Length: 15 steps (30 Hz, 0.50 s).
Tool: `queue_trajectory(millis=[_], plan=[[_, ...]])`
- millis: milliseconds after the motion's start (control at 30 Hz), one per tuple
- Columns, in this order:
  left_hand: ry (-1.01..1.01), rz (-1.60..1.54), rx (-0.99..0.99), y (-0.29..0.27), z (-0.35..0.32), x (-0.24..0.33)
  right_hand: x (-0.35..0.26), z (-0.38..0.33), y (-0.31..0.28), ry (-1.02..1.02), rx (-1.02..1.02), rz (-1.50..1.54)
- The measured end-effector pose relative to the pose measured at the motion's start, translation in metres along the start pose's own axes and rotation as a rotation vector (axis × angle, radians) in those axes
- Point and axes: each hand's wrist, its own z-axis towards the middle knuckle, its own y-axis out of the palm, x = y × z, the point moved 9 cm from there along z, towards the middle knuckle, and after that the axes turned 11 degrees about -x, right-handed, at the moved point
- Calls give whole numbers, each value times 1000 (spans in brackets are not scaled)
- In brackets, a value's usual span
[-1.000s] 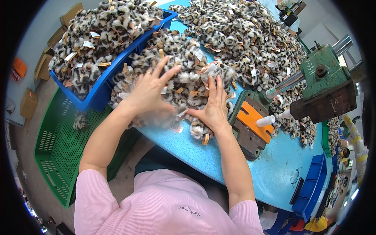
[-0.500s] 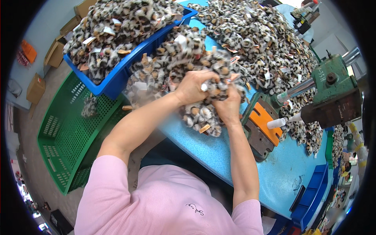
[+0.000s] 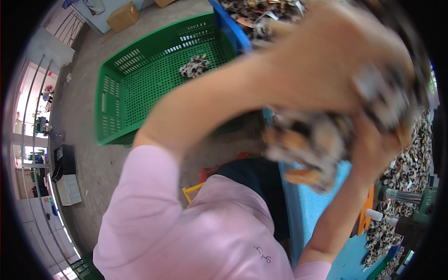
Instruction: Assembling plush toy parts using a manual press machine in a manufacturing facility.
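Several furry pieces (image 3: 305, 147) bunched above the blue table (image 3: 317, 200), clamped between my left hand (image 3: 326, 60) and right hand (image 3: 373, 144), both blurred. One furry scrap (image 3: 194, 66) in green crate (image 3: 107, 112); big pile (image 3: 417, 158) at right, so I'd judge much handling left.

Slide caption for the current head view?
Blurred hands clutch spotted fur pieces; green perforated crate at left.

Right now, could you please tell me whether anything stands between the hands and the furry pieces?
Nothing visible does: the left hand and right hand are against the furry pieces, though blur hides the exact grip.
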Motion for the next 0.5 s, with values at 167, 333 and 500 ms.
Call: queue_trajectory(millis=[167,333,500], plan=[[-297,224,120,-120,-116,-70,-49,55,177,-125,-27,570],[-683,350,-23,-98,-267,-191,-2,-3,351,219,-486,477],[-1045,562,-736,-41,-308,-218,-9,-37,303,98,-656,399]])
